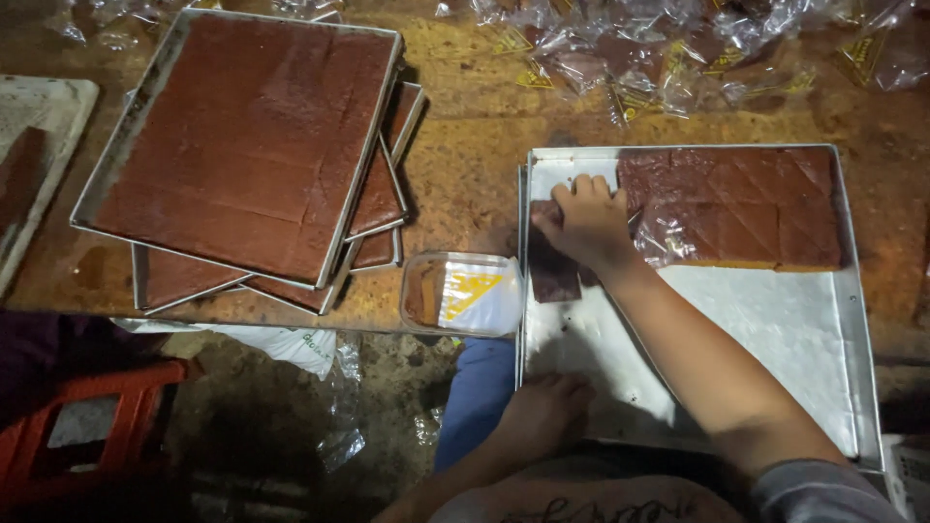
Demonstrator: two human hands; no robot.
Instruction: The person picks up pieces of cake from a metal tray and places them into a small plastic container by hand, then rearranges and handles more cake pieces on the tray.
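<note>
Your right hand (584,221) reaches across the metal tray (851,320), fingers curled down on a dark brown cake slice (552,273), a flat rectangle whose long axis runs toward and away from you along the tray's left edge. Your left hand (542,412) rests on the tray's near rim; you cannot tell whether it grips or only presses there. A scored slab of brown cake (746,208), smooth and partly under crinkled clear film, fills the tray's far right, and pale paper lining leaves open room across the near half. Just left of the tray sits a small clear plastic box (463,293) at the table edge. Farther left, stacked square trays of cake (247,145) lie skewed on the worn wooden table (465,145), and wrapped pieces (668,53) crowd the far edge.
</note>
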